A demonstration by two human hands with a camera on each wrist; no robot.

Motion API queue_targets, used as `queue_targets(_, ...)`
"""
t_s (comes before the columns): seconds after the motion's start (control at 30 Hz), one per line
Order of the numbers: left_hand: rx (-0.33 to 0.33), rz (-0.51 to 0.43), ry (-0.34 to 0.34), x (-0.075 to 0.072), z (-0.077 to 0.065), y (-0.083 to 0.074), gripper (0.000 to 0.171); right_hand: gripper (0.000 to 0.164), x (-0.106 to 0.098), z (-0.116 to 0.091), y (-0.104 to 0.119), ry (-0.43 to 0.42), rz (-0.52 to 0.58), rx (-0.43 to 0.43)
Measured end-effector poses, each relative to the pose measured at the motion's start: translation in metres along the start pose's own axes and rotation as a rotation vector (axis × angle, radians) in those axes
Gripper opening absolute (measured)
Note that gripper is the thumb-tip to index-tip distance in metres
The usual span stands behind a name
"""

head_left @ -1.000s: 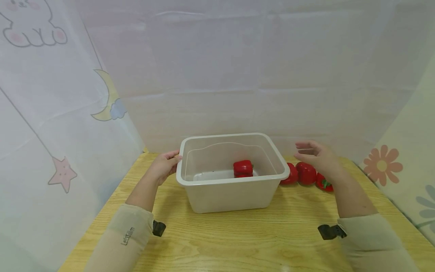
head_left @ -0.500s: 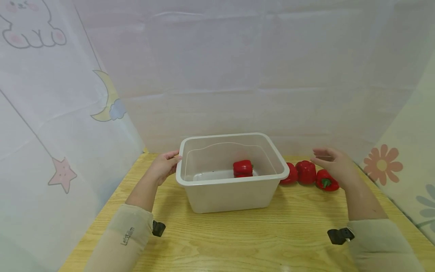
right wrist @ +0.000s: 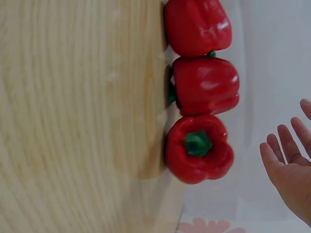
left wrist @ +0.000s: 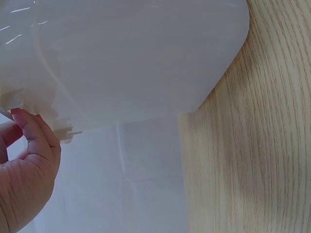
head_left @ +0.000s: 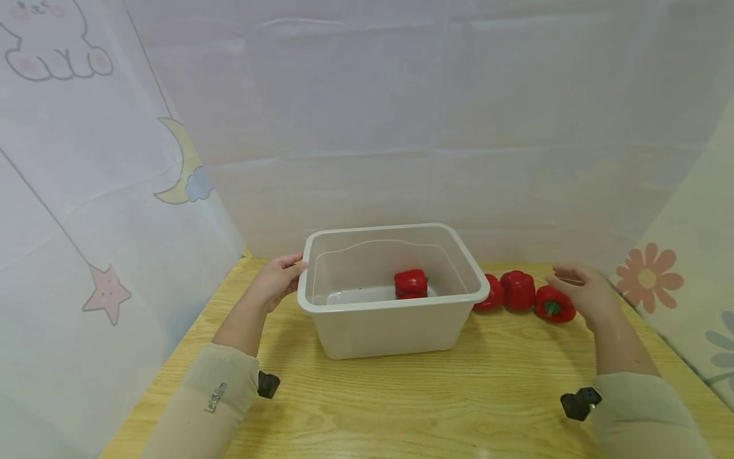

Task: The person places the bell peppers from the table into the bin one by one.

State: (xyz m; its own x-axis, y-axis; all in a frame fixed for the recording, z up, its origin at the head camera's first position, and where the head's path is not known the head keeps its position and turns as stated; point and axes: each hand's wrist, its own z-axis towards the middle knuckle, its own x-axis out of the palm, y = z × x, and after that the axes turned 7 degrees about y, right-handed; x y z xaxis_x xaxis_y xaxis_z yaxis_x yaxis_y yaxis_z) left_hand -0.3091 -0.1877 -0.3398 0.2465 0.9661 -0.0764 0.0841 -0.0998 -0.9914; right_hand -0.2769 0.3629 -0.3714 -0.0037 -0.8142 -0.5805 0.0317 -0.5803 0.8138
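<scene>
A white plastic bin (head_left: 395,325) stands mid-table, and a red bell pepper (head_left: 410,283) lies inside it. My left hand (head_left: 277,280) grips the bin's left rim. The left wrist view shows those fingers (left wrist: 36,133) hooked under the rim against the outer wall. To the right of the bin is a row of red bell peppers: one (head_left: 489,294) partly behind its corner, a middle one (head_left: 518,291), and an end one (head_left: 555,304) with its green stem facing front. My right hand (head_left: 586,294) holds nothing, its fingers loosely bent beside the end pepper.
The wooden table (head_left: 367,408) runs up to a pale cloth backdrop (head_left: 367,127) behind the bin and peppers. Patterned cloth (head_left: 648,280) with flowers hangs along the right edge, and more hangs on the left.
My right hand has moved right and slightly down, away from above the peppers to beside the end one. The left hand and the bin have stayed put.
</scene>
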Motion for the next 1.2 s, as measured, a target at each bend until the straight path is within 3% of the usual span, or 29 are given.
queue_targets(0.43, 0.001, 0.006, 0.000, -0.001, 0.000, 0.000, 0.046, 0.078, -0.002, 0.005, -0.035, -0.091, -0.058, 0.124)
queue_targets(0.73, -0.001, -0.005, -0.003, 0.000, 0.000, 0.000, 0.046, 0.083, -0.002, 0.008, -0.050, -0.001, -0.098, 0.200)
queue_targets(1.2, -0.010, -0.002, -0.009, 0.000, 0.001, 0.000, 0.045, 0.081, 0.000, 0.008, -0.057, 0.056, -0.259, 0.172)
